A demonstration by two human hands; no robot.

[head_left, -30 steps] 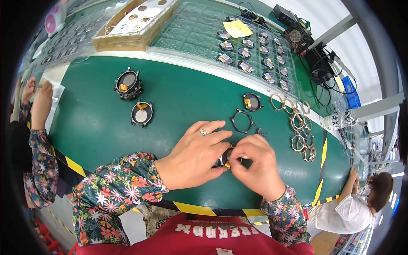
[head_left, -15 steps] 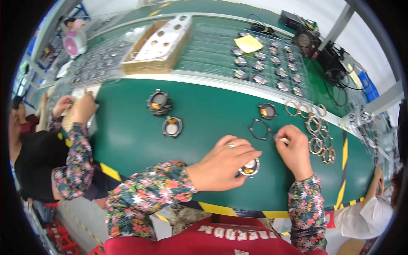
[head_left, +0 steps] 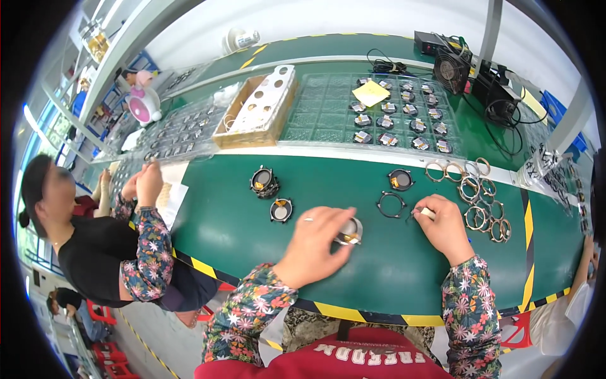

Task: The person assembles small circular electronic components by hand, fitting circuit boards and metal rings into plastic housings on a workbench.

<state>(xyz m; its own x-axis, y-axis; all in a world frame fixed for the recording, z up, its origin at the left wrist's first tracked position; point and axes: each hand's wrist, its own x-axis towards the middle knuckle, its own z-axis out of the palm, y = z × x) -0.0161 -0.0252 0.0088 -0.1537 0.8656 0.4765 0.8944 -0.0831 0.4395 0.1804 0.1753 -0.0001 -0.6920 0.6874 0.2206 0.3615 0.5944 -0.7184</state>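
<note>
My left hand (head_left: 315,245) curls over a round silver-rimmed watch case (head_left: 351,232), thumb and fingers at its edge, hiding part of it. To the right, my right hand (head_left: 445,227) pinches a small pale piece (head_left: 428,213); its exact kind is not clear. Just left of those fingertips lies a thin black ring frame (head_left: 391,204) with lugs, and beyond it a dark watch case (head_left: 401,180) with an orange patch. Left of my left hand sit a watch case with a pale disc (head_left: 281,210) and a stack of dark watch cases (head_left: 264,182).
Several gold-toned rings (head_left: 468,189) cluster at the right. Behind are a clear tray of small parts (head_left: 315,114) with a yellow note (head_left: 370,93), a cardboard box (head_left: 248,136) and a black fan (head_left: 452,71). A co-worker (head_left: 95,252) sits at the left.
The whole view has shifted and tilted. My left hand and its watch case have moved left and farther from me, away from my right hand. The right hand keeps its pinch near the black ring.
</note>
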